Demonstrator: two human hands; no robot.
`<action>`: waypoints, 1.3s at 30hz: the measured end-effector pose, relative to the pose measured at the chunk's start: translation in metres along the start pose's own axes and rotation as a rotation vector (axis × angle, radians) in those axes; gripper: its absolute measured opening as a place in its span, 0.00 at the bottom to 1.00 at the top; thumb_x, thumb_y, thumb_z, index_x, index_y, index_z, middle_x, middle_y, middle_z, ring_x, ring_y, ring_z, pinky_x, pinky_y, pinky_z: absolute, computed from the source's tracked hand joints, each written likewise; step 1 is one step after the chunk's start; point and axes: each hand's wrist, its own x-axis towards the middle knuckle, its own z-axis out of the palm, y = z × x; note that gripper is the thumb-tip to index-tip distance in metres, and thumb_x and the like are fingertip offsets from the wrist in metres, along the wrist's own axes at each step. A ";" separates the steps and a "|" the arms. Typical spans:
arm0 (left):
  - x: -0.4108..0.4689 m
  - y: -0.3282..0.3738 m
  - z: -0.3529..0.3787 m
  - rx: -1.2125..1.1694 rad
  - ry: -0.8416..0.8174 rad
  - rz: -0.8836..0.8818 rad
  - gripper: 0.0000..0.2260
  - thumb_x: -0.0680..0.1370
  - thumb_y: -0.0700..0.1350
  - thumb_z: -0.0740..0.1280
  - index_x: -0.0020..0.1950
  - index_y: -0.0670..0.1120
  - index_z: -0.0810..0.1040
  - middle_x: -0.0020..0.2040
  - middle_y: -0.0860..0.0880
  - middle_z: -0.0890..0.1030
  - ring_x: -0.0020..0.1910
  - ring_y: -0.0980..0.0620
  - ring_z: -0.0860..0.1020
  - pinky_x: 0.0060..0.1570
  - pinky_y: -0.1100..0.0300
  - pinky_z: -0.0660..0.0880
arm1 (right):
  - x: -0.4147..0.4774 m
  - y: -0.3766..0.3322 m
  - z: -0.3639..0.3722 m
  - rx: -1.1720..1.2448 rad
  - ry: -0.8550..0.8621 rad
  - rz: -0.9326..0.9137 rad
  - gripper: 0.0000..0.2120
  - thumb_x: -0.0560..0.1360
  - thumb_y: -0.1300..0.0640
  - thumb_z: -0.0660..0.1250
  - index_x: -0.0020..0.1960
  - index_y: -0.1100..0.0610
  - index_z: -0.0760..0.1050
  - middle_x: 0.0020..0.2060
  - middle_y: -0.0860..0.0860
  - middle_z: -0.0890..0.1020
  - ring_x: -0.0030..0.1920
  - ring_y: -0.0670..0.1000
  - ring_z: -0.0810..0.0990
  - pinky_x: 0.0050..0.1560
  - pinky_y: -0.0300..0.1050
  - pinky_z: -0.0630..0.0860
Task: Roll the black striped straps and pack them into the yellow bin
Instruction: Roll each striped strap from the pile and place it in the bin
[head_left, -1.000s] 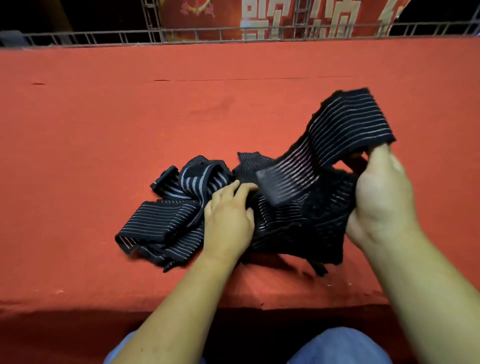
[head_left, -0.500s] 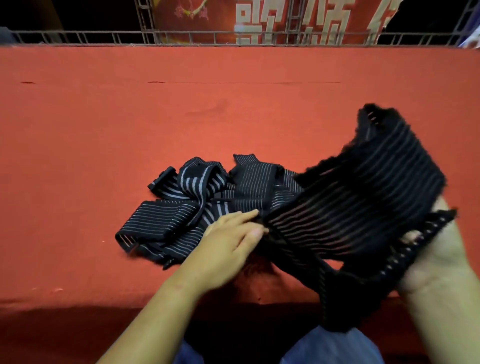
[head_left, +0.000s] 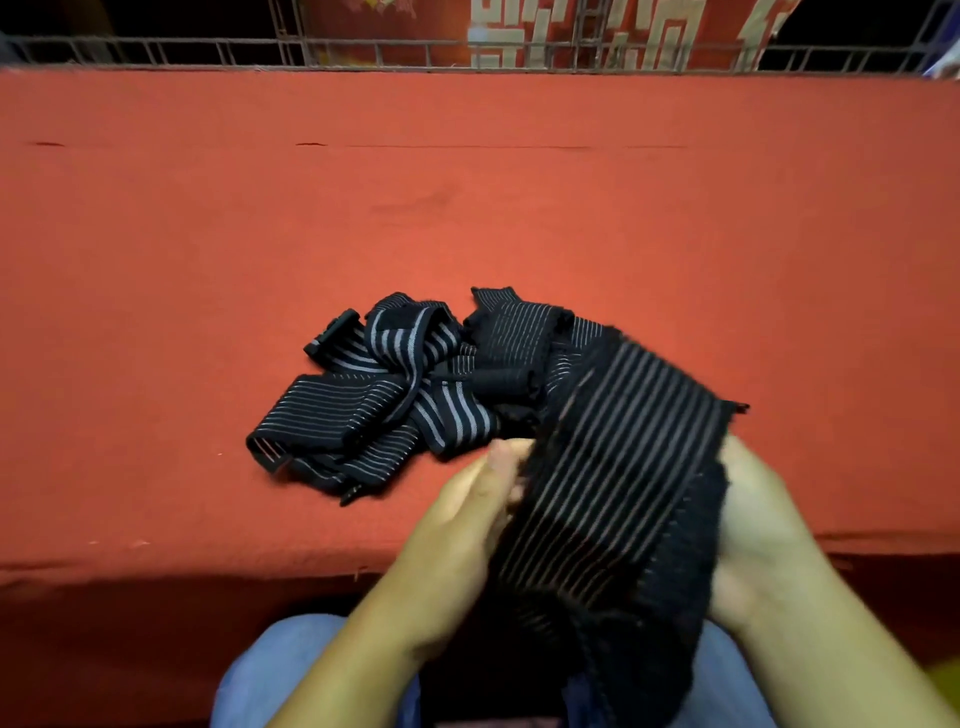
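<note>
Head camera: nearest, over blue-trousered knees (head_left: 270, 670), the left hand (head_left: 462, 535) and right hand (head_left: 763, 540) each grasp an edge of one wide black striped strap (head_left: 618, 467) stretched between them. Farther left, other straps (head_left: 384, 400) lie heaped on the red bench (head_left: 208, 249).

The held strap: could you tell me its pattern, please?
The strap is black with thin pale stripes; head view.

Red-covered table (head_left: 208, 260), heap of black striped straps (head_left: 395, 400) lying on it

Blurry left hand (head_left: 462, 525); part-hidden right hand (head_left: 763, 540)
</note>
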 end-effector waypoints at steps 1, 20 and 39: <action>-0.002 0.000 -0.003 0.102 0.022 0.026 0.30 0.75 0.70 0.67 0.66 0.49 0.80 0.63 0.47 0.84 0.66 0.51 0.79 0.70 0.48 0.72 | 0.001 0.005 0.001 0.022 -0.035 -0.004 0.13 0.75 0.53 0.68 0.42 0.61 0.85 0.46 0.64 0.87 0.41 0.59 0.87 0.36 0.50 0.84; -0.026 0.003 -0.038 0.014 0.180 -0.064 0.13 0.77 0.44 0.67 0.58 0.43 0.85 0.54 0.40 0.87 0.48 0.50 0.85 0.45 0.64 0.81 | -0.012 0.055 -0.008 -0.507 0.104 -0.171 0.12 0.81 0.65 0.67 0.57 0.50 0.82 0.52 0.44 0.88 0.57 0.44 0.85 0.59 0.49 0.77; -0.031 -0.009 -0.037 0.023 -0.007 -0.137 0.41 0.69 0.49 0.73 0.79 0.63 0.61 0.73 0.54 0.77 0.73 0.52 0.74 0.70 0.49 0.69 | -0.021 0.020 -0.010 0.168 -0.072 0.401 0.09 0.68 0.59 0.71 0.30 0.60 0.77 0.27 0.54 0.79 0.26 0.52 0.80 0.29 0.40 0.81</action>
